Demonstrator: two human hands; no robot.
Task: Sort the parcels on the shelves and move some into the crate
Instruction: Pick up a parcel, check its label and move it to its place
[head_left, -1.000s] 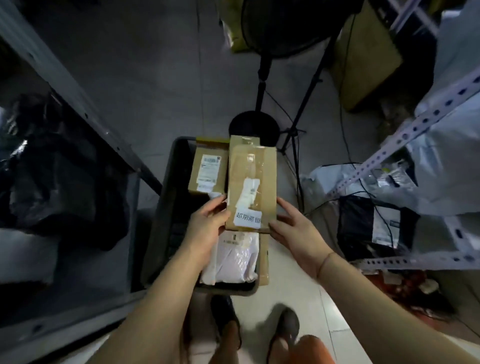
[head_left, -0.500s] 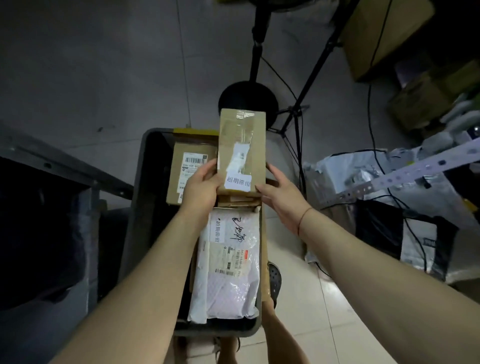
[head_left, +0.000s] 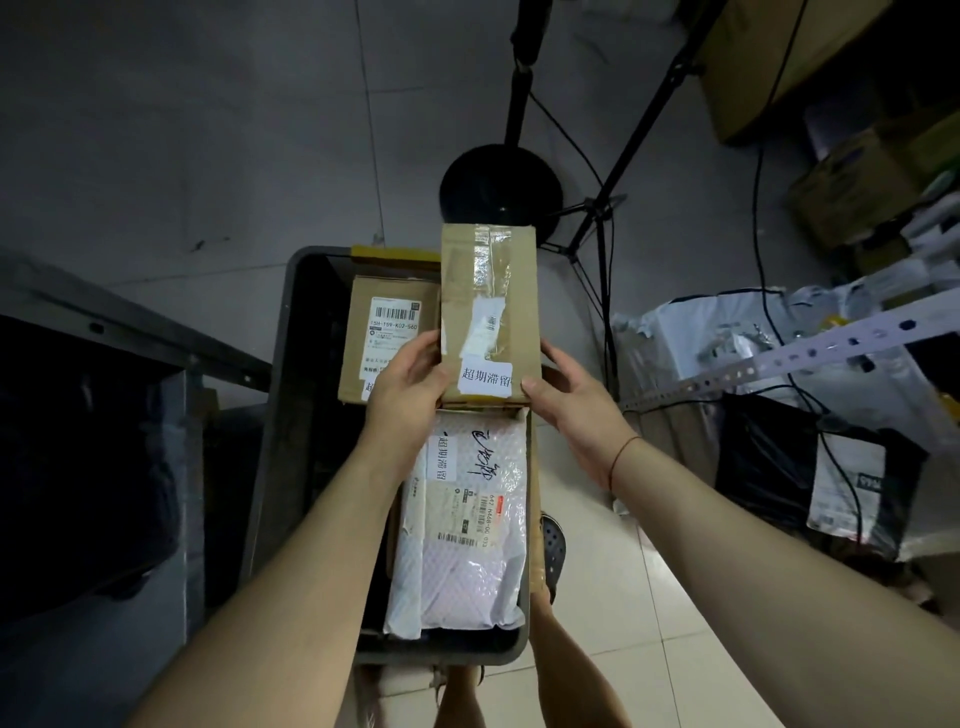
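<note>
Looking down, I hold a taped cardboard box (head_left: 488, 317) pinched at its near corners between my left hand (head_left: 410, 387) and right hand (head_left: 574, 400) over the dark crate (head_left: 283, 415), where a labelled box (head_left: 387, 338) and a padded mailer (head_left: 467, 525) already lie, so this one still needs setting down and the shelf parcels remain.

Left hand (head_left: 410, 382) and right hand (head_left: 574, 397) grip taped cardboard box (head_left: 488, 312) by near corners, above dark crate (head_left: 291, 374). Inside crate: labelled brown box (head_left: 387, 338), white bubble mailer (head_left: 467, 525). Fan base (head_left: 498, 187) beyond.
</note>
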